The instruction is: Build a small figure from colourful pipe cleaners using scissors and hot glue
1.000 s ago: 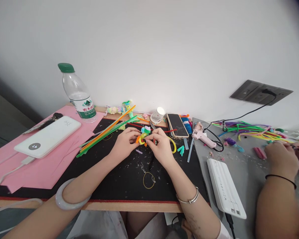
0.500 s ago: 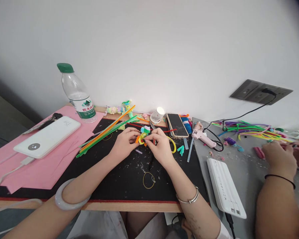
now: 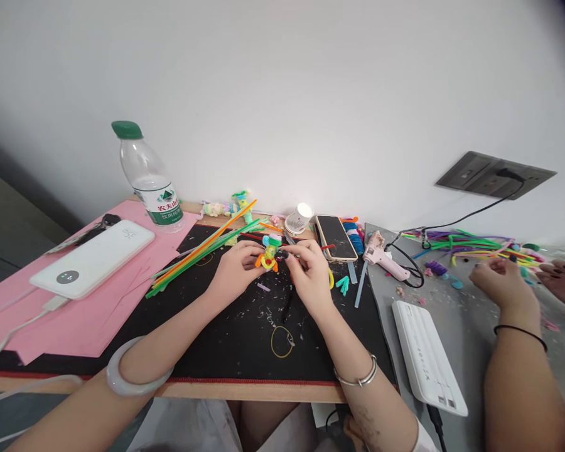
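Observation:
Between my hands, above the black mat (image 3: 216,351), is a small figure of bent pipe cleaners (image 3: 269,254) in yellow, orange and green, with some lilac at its top. My left hand (image 3: 239,269) pinches it from the left side. My right hand (image 3: 309,271) is at its right with thumb and forefinger close together; whether they grip the figure or a small dark bit by the fingertips, I cannot make out. Below the hands lie a short purple scrap (image 3: 263,287) and a rubber band (image 3: 281,342). A yellow curved piece (image 3: 331,279) shows past my right hand.
Long pipe cleaners (image 3: 202,254) lie left of my hands. At the back stand a paper cup (image 3: 299,218) and a bottle (image 3: 153,182); a phone (image 3: 336,238) and a pink glue gun (image 3: 385,258) lie to the right. A co-worker's hands (image 3: 508,285) are at far right, beyond a white power bank (image 3: 428,358).
My right fingers have drawn slightly back from the figure, showing more of its front. At far right, the co-worker's hands have moved apart, and the pink piece near them is no longer at that spot.

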A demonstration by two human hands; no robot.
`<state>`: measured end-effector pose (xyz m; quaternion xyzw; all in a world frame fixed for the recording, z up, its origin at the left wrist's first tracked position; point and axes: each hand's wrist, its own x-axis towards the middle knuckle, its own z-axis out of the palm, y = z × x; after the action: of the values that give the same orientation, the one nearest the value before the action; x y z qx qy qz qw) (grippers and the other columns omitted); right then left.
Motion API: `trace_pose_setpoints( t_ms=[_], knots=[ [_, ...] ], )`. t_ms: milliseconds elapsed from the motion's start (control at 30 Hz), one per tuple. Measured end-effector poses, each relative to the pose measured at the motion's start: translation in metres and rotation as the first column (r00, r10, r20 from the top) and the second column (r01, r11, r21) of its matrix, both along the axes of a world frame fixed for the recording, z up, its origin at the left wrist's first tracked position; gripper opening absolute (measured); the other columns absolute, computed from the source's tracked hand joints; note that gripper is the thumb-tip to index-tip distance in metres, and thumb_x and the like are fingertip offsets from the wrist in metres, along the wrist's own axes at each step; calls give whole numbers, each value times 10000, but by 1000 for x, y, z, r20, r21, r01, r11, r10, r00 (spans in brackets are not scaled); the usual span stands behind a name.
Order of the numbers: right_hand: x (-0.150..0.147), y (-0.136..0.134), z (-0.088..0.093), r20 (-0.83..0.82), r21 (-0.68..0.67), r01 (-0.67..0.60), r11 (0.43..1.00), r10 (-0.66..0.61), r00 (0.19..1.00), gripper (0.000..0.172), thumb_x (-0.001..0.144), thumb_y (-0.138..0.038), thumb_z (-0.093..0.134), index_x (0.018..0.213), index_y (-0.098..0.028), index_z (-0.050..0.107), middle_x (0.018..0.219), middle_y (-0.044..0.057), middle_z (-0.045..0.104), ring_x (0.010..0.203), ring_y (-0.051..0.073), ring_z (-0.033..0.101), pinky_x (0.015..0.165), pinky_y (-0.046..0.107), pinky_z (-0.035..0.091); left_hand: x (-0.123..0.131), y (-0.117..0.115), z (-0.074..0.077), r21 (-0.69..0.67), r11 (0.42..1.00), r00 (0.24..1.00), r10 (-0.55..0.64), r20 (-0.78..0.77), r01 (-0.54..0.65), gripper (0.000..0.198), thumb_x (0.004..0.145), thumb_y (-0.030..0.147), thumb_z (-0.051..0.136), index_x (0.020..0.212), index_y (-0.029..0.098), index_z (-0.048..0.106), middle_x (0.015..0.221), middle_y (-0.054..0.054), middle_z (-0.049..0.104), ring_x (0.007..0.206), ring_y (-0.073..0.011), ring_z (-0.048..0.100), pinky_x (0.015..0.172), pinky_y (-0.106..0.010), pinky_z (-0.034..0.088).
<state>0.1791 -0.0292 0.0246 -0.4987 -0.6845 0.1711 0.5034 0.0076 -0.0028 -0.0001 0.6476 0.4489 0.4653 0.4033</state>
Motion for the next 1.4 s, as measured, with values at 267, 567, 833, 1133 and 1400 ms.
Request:
trace_pose_setpoints(
  t_ms=[267,567,833,1133,1400],
  knots=[
    [6,2,-4,-202,-6,171,985,-168,965,133,875,-252,515,952,-183,598,858,41,576,679,144,513,595,262,429,-2,5,-2,-191,979,983,95,155,-64,428,588,312,800,955,147,655,1112,-81,647,960,-241,664,923,-431,515],
    [5,13,-16,-223,-240,89,967,-144,964,204,752,-331,623,624,-196,537,583,-13,581,531,136,508,540,258,397,-9,10,0,-249,964,946,167,278,-97,441,597,361,807,957,158,652,1024,-65,700,947,-229,664,864,-378,529],
    [9,15,-23,-101,-234,-13,972,-11,995,249,845,-335,513,645,-190,547,578,-10,566,511,127,484,528,246,375,-9,11,2,-191,974,960,161,229,-118,433,621,363,788,968,157,631,1040,-87,705,933,-243,670,809,-384,548],
    [3,12,-23,-72,-228,-115,967,101,992,208,879,-370,479,827,-193,576,641,-4,589,560,141,520,537,242,384,-6,6,2,-215,977,981,41,190,1,425,644,396,768,955,156,605,890,-49,713,518,-130,629,521,-282,536],
    [5,14,-28,-115,-238,-89,967,63,991,162,864,-328,490,865,-188,573,641,-6,590,557,140,529,533,242,402,-3,4,8,-384,922,946,75,316,55,447,664,392,770,996,152,591,956,-68,703,623,-136,693,606,-256,575]
  ],
)
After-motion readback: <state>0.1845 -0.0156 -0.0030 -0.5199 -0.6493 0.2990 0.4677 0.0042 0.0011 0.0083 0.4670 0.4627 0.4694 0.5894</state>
